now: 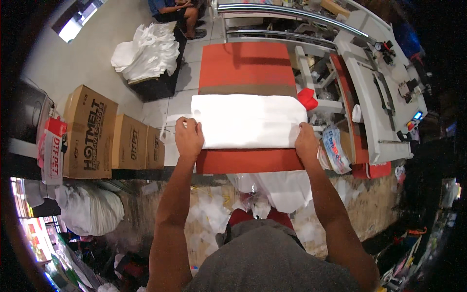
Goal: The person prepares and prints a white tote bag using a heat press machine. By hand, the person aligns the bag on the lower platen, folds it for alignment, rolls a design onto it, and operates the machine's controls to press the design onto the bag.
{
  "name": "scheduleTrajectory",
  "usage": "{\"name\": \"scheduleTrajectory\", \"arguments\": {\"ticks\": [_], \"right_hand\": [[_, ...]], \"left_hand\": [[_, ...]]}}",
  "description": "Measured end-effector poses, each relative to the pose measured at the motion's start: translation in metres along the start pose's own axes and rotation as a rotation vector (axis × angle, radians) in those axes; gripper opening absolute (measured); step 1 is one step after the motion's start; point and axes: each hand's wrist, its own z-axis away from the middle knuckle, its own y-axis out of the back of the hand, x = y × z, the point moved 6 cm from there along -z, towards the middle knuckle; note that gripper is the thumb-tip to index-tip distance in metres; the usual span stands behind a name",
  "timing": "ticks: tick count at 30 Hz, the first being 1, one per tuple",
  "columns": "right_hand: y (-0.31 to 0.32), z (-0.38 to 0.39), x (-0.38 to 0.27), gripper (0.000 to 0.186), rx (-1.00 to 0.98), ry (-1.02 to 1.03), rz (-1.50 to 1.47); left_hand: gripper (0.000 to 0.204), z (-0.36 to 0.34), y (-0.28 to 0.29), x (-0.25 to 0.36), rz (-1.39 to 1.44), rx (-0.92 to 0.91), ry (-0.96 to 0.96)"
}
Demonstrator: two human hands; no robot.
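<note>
A white cloth [250, 121], perhaps a garment, lies in a wide flat strip across the orange pad [249, 161] of a press. My left hand [188, 138] grips its left edge with the fingers curled together. At the opposite edge, my right hand [306, 142] pinches the cloth near its lower right corner. Part of the fingers of both hands is hidden. A small red cloth-like piece [307, 99] sits beyond my right hand, close to the cloth's right end.
Brown cardboard boxes [92, 131] stand at the left. Farther back, white garments [148, 53] are heaped on a dark stand. The press's white frame and control side [389, 97] rise at the right, with a metal bar [292, 14] across the back. A person [177, 12] sits at the far left.
</note>
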Motion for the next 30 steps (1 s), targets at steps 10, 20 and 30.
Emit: {"name": "scheduleTrajectory", "arguments": {"ticks": [10, 20, 30], "right_hand": [[0.019, -0.012, -0.034, 0.021, 0.074, 0.373, 0.263], [0.051, -0.012, -0.040, 0.067, -0.542, 0.598, -0.058], [0.034, -0.022, -0.043, 0.086, -0.693, 0.492, 0.250]], "left_hand": [[0.031, -0.004, -0.004, 0.003, 0.038, -0.319, -0.516], [0.071, -0.001, 0.026, -0.002, 0.121, -0.635, -0.458], [0.058, -0.023, 0.025, 0.026, -0.140, -0.752, -0.558]]}}
